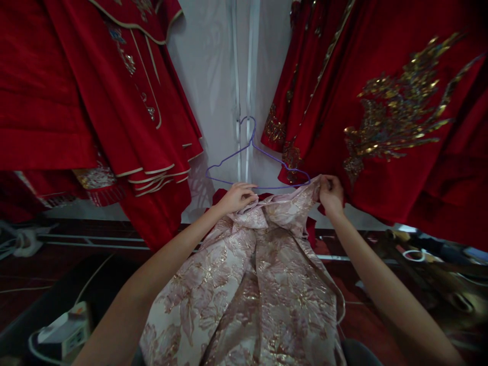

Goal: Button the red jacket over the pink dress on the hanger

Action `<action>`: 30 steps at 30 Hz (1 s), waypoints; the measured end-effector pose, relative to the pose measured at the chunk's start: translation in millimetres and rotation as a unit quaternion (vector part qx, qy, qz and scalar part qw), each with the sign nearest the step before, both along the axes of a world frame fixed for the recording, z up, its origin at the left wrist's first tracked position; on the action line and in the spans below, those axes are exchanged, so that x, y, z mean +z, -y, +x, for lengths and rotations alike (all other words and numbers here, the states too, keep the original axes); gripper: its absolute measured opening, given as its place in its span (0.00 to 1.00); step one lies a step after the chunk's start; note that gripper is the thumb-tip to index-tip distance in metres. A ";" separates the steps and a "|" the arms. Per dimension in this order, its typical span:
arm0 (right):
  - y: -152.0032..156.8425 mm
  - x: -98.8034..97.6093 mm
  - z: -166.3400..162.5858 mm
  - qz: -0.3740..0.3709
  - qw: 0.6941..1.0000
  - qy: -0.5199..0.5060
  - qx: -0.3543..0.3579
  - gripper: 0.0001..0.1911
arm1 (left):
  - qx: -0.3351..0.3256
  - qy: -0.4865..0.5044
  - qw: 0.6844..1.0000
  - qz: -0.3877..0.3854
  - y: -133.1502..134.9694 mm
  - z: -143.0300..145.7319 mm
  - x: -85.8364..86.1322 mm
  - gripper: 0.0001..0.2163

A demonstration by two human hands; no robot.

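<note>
A pale pink brocade garment (251, 284) with gold floral pattern hangs down in front of me from a thin purple wire hanger (251, 147). My left hand (238, 195) is closed on the garment's top edge and the hanger's lower bar. My right hand (331, 193) pinches the garment's upper right corner at the hanger's right end. The hanger's hook points up in front of a white wall (213, 66).
Red embroidered robes (95, 101) hang at the left, and more red robes with gold embroidery (396, 112) at the right. A white power strip (66, 330) lies on the dark floor at lower left. Dark clutter sits at lower right.
</note>
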State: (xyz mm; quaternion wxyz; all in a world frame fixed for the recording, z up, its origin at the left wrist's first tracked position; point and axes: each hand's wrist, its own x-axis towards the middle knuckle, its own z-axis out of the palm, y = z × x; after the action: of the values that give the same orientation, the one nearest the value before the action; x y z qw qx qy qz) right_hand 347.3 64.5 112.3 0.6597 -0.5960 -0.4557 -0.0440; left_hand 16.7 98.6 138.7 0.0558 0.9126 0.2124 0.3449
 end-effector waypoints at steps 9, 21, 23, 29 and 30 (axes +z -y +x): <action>2.7 66.5 -52.5 0.002 0.975 0.220 0.028 0.13 | -0.021 0.032 0.997 -0.062 8.8 19.1 3.8 0.15; -7.9 84.2 -68.5 -0.007 0.971 0.224 0.081 0.15 | 0.302 0.263 0.916 -0.004 -6.9 -60.2 8.6 0.17; -6.9 85.2 -68.8 -0.002 0.972 0.218 0.087 0.16 | 0.352 0.278 0.894 -0.010 -10.5 -87.0 -3.2 0.17; -12.9 83.5 -66.1 0.008 0.972 0.209 0.103 0.18 | 0.346 0.296 0.882 -0.123 -15.3 -127.9 -37.0 0.18; -13.6 83.6 -65.1 0.009 0.972 0.210 0.105 0.18 | 0.338 0.302 0.881 -0.133 -16.3 -129.5 -38.9 0.19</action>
State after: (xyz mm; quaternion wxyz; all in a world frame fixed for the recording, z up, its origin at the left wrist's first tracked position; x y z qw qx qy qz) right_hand 282.2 78.1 195.9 0.5556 -0.5167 -0.6434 -0.1024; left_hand -112.8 114.9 99.8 0.1183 0.6208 0.5246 0.5705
